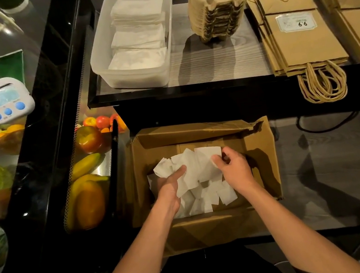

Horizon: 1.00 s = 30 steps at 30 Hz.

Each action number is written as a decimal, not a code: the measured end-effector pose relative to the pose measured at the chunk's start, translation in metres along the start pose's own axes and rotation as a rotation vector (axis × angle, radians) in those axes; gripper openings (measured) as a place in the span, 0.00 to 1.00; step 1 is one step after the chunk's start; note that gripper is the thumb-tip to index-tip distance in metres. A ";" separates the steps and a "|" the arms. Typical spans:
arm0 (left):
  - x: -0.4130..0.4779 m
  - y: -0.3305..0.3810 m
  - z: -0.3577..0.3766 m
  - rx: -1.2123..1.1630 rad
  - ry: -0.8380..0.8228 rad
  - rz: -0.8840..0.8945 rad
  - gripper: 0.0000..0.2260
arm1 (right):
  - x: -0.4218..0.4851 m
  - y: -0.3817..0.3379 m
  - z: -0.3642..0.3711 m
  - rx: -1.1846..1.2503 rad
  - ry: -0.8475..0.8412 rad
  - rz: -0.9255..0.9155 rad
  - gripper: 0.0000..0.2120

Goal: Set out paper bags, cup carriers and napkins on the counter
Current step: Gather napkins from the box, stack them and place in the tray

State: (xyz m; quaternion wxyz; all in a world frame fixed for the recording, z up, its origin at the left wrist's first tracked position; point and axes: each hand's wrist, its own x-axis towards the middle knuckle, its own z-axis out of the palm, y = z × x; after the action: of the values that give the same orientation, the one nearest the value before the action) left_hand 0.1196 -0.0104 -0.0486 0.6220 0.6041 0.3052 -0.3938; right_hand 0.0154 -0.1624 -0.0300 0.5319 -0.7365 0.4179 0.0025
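Closest to me, the person is bending over an open cardboard box (260, 146) sitting low in front of the counter (210, 64), both arms reaching down into it. The left hand (170, 185) is gripping a fanned bunch of loose napkins (200, 168) from beneath, one finger lying across the top. The right hand (235, 170) is pinching the far edge of the same bunch, seemingly squaring the sheets so they lift out as one pile. More sheets are lying scattered on the box floor under the hands, so I'd judge the napkin step is only partly done. Off to the left, a glass-fronted case is showing fruit (88, 139), with a small timer (5, 100) resting on top. Further back on the counter, a clear plastic tub (99, 61) is holding stacked napkins (140, 35) in neat rows, and there looks to be room at its near end, probably where this handful is heading. Just right of the tub, cup carriers (216, 4) are standing nested in a tall stack. Beyond them, paper bags (306, 43) are lying flat in overlapping piles, handles hanging over the front edge for easy grabbing
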 end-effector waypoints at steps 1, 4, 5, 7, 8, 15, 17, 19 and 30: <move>0.001 0.000 -0.001 0.006 -0.008 0.006 0.21 | 0.000 -0.004 -0.004 0.033 -0.020 -0.028 0.13; 0.007 0.000 -0.004 0.062 0.002 0.049 0.24 | 0.008 -0.014 -0.009 0.037 -0.173 -0.037 0.13; 0.008 0.000 -0.003 0.088 0.006 0.063 0.25 | 0.009 -0.018 -0.010 -0.014 -0.227 -0.043 0.14; 0.008 -0.001 -0.002 0.145 -0.031 0.073 0.24 | 0.013 -0.024 -0.008 -0.134 -0.312 -0.033 0.20; 0.008 -0.001 -0.002 0.170 -0.046 0.082 0.23 | 0.014 -0.028 -0.006 -0.176 -0.349 -0.025 0.21; 0.000 0.007 -0.016 -0.036 -0.219 0.047 0.24 | 0.014 -0.029 0.006 0.016 -0.177 0.018 0.18; -0.002 0.008 -0.017 -0.043 -0.218 0.051 0.25 | 0.010 -0.023 0.006 0.073 -0.168 0.050 0.12; -0.002 0.007 -0.017 -0.044 -0.214 0.046 0.25 | 0.006 -0.020 0.005 0.087 -0.205 0.076 0.02; 0.009 0.005 -0.014 0.157 -0.084 0.134 0.15 | 0.012 -0.035 -0.012 -0.206 -0.414 -0.181 0.02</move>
State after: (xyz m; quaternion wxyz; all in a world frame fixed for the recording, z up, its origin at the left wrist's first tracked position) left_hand 0.1296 0.0021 -0.0550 0.6098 0.6530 0.2061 -0.3990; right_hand 0.0396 -0.1756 -0.0024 0.5265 -0.8049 0.2298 0.1484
